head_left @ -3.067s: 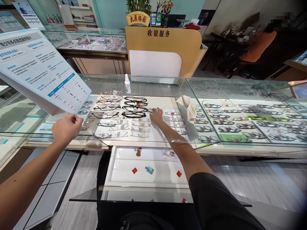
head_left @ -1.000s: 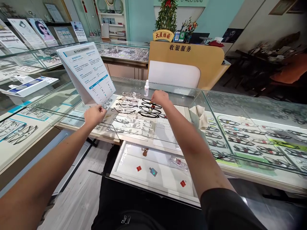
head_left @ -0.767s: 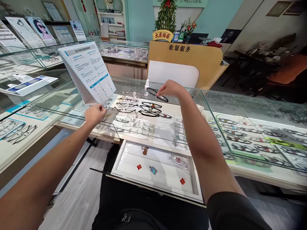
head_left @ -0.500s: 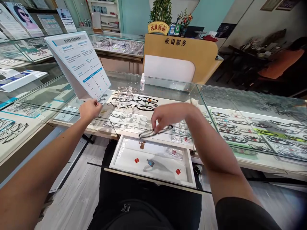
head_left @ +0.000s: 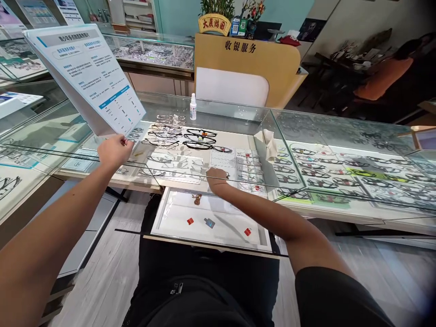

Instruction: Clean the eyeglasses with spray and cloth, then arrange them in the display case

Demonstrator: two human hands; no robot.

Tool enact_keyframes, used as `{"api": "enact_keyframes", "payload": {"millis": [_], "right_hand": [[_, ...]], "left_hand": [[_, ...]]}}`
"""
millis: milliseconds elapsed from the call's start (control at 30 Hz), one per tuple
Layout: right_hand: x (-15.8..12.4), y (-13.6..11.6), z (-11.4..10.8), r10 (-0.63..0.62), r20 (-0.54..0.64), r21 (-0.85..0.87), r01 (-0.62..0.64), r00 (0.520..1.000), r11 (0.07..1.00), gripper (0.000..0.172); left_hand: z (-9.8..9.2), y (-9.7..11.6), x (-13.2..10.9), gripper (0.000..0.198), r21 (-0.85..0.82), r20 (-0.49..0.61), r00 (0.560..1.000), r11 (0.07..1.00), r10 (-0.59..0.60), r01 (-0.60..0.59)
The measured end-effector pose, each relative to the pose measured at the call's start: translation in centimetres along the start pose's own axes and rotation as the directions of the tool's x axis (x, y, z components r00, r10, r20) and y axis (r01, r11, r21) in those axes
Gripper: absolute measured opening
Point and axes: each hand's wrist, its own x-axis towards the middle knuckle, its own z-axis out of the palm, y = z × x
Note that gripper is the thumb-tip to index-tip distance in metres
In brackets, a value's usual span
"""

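My left hand is closed at the glass counter, just below the standing information sign. What its fingers hold, if anything, is hidden. Above the back of the pulled-out drawer, my right hand reaches in over the white display surface, wrist bent and fingers mostly out of sight. A small dark bit of the eyeglasses shows beside it. Another dark pair of glasses lies just beyond, next to a column of black frames. Clear-rimmed frames are laid out to the left.
Red tags, a grey tag and a brown trinket lie in the drawer. A white spray bottle stands behind the frames. A beige cloth hangs at right. A person in orange sits far back.
My right hand has lowered from above the drawer to the display surface, carrying the eyeglasses. The left hand stays by the sign. The whole view has shifted slightly.
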Motion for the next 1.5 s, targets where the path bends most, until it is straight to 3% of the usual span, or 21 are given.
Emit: {"api": "enact_keyframes", "payload": {"millis": [200, 400, 567, 833, 933, 1033, 1200, 1367, 1433, 1500], "right_hand": [[6.9, 6.9, 0.3, 0.042, -0.131, -0.006, -0.043, 0.991, 0.999, 0.045], [11.4, 11.6, 0.7, 0.114, -0.12, -0.009, -0.116, 0.986, 0.993, 0.042], [13.5, 12.9, 1.1, 0.147, -0.087, -0.012, -0.148, 0.985, 0.989, 0.039], [14.5, 12.2, 1.3, 0.165, -0.065, -0.026, -0.167, 0.984, 0.986, 0.041], [13.2, 11.6, 0.5, 0.157, -0.095, -0.028, -0.16, 0.983, 0.987, 0.036], [10.9, 10.2, -0.5, 0.113, -0.138, -0.033, -0.119, 0.984, 0.992, 0.048], [4.1, 4.5, -0.7, -0.103, -0.022, -0.04, 0.103, 0.994, 0.994, 0.05], [-6.2, -1.6, 0.0, -0.37, 0.205, 0.022, 0.374, 0.906, 0.927, 0.039], [-9.4, -2.3, -1.8, -0.454, 0.272, 0.021, 0.466, 0.849, 0.884, 0.041], [-11.0, -1.8, -5.3, -0.495, 0.228, 0.028, 0.502, 0.839, 0.864, 0.04]], "left_hand": [[0.1, 0.0, 0.0, 0.02, -0.014, -0.008, 1.0, 1.0, -0.003, 0.003], [0.3, -0.1, 0.1, 0.014, -0.031, -0.017, 1.0, 1.0, 0.003, -0.004], [0.2, 0.0, 0.0, 0.015, -0.026, -0.009, 1.0, 1.0, 0.003, -0.003], [0.3, -0.2, 0.1, 0.014, -0.034, -0.017, 1.0, 0.999, 0.008, -0.009], [0.5, -0.3, 0.2, 0.012, -0.051, -0.027, 1.0, 0.999, 0.011, -0.012], [0.5, -0.4, 0.2, 0.013, -0.069, -0.019, 1.0, 0.998, 0.01, -0.012], [0.5, -0.3, 0.2, 0.013, -0.095, -0.011, 1.0, 0.995, 0.002, -0.003], [0.4, -0.2, 0.1, 0.013, -0.099, -0.019, 1.0, 0.995, 0.004, -0.006], [0.4, -0.2, 0.0, 0.015, -0.078, -0.02, 1.0, 0.997, 0.004, -0.005], [0.4, -0.1, -0.1, 0.017, -0.055, -0.022, 1.0, 0.998, 0.0, -0.002]]}}
